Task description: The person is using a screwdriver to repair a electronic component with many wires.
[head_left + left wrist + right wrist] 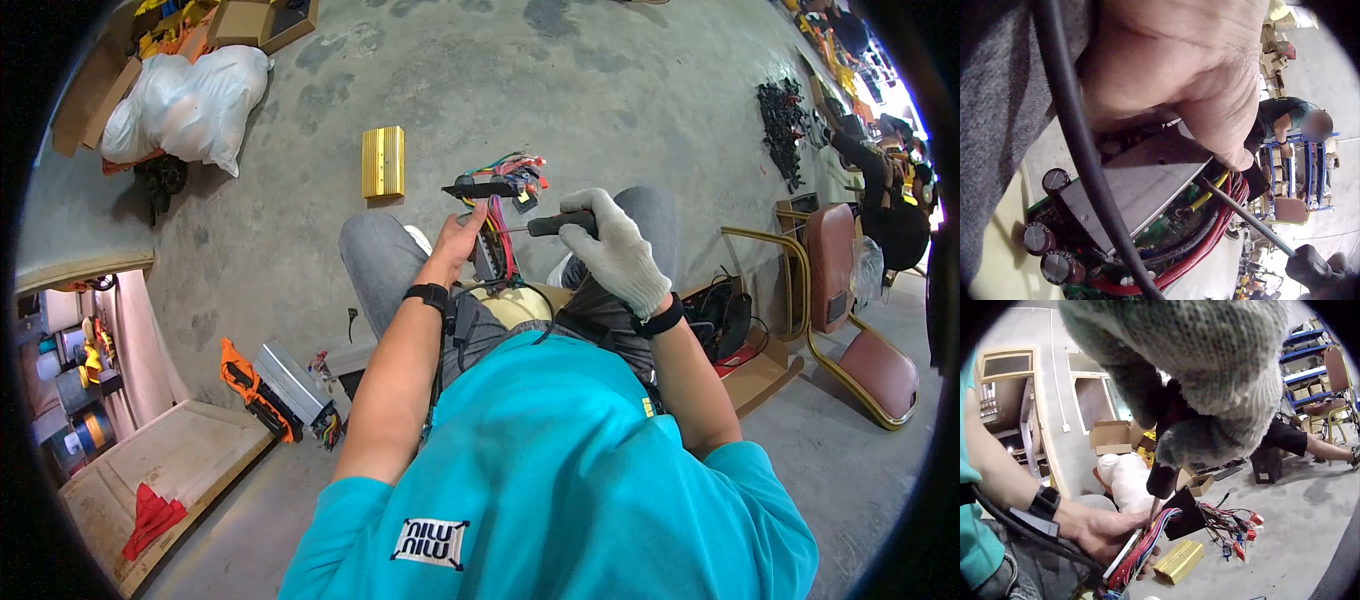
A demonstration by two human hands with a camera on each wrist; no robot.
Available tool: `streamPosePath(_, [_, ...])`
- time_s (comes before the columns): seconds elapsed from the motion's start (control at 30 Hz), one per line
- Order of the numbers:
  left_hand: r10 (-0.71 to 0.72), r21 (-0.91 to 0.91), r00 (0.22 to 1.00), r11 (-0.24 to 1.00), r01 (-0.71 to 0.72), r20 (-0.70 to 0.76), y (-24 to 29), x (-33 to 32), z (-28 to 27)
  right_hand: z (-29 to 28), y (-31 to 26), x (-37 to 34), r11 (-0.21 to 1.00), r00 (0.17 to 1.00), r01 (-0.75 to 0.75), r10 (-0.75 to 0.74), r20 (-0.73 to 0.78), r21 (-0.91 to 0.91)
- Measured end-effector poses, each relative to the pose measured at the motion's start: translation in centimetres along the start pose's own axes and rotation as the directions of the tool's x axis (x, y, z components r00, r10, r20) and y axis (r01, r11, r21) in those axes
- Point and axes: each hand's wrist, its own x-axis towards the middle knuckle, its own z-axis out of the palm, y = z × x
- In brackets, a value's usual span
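Gripping the screwdriver (550,226), the right hand (620,255) aimed its shaft leftward across the wires (1141,551) toward the circuit board (1159,230), clasped in the nearer left hand (455,245).

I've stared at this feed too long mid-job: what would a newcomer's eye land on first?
Probably the white knitted glove on the right hand, gripping a black-handled screwdriver aimed at the wired green circuit board in the bare left hand, between the knees. Next, perhaps, the yellow ribbed metal case on the grey floor, beyond the left knee.
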Motion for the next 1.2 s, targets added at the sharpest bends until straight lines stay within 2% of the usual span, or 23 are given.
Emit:
streamPosePath(0.23, [-0.013,0.003,0.999,1.0,0.013,0.043,-0.2,0.3,-0.1,-0.4,0.1,0.8,0.997,0.995,0.021,-0.014,0.104,-0.071])
streamPosePath(0.3, [-0.013,0.005,0.999,1.0,0.013,0.05,-1.0,1.6,-0.4,-0.7,-0.1,1.0,0.988,0.99,0.069,-0.05,0.129,-0.141])
streamPosePath(0.37, [-0.039,0.025,0.988,0.999,0.036,0.148,-2.2,3.1,-1.0,-1.2,-0.5,1.2,0.989,0.987,0.043,-0.02,0.159,-0.141])
streamPosePath(0.4, [-0.042,0.025,0.988,0.999,0.038,0.149,-2.1,3.0,-0.9,-1.3,-0.6,1.2,0.99,0.982,0.021,0.006,0.189,-0.141])
streamPosePath(0.5, [-0.013,0.017,0.989,1.0,0.011,0.145,-1.2,2.0,-0.7,-0.7,0.1,0.6,0.994,0.988,0.004,0.013,0.155,-0.112])
streamPosePath(0.57, [0.013,-0.026,1.0,1.0,-0.012,0.023,-0.2,0.3,0.0,-0.9,-0.1,0.4,0.994,0.99,-0.007,0.022,0.14,-0.105])
streamPosePath(0.6, [0.008,-0.026,1.0,1.0,-0.008,0.02,-0.4,0.5,-0.2,-0.9,-0.4,0.3,0.995,0.992,-0.022,0.033,0.119,-0.098])
streamPosePath(0.73, [-0.026,0.015,0.992,1.0,0.024,0.122,-0.7,1.5,-0.5,-1.0,-1.1,0.0,0.996,0.999,-0.027,0.03,0.04,-0.087])
streamPosePath(0.8, [-0.018,0.032,0.996,0.999,0.016,0.086,-1.2,1.9,-0.6,-0.7,-0.7,0.1,0.999,0.999,-0.004,0.005,0.033,-0.036])
streamPosePath(0.9, [0.031,0.05,1.0,0.998,-0.031,0.001,-1.7,2.3,-0.4,-0.5,-0.7,0.1,0.997,0.998,-0.004,0.009,0.058,-0.075])
streamPosePath(1.2, [-0.021,0.025,0.996,1.0,0.019,0.092,-1.0,1.8,-0.6,-0.2,0.0,0.1,0.995,0.999,0.006,-0.002,0.04,-0.097])
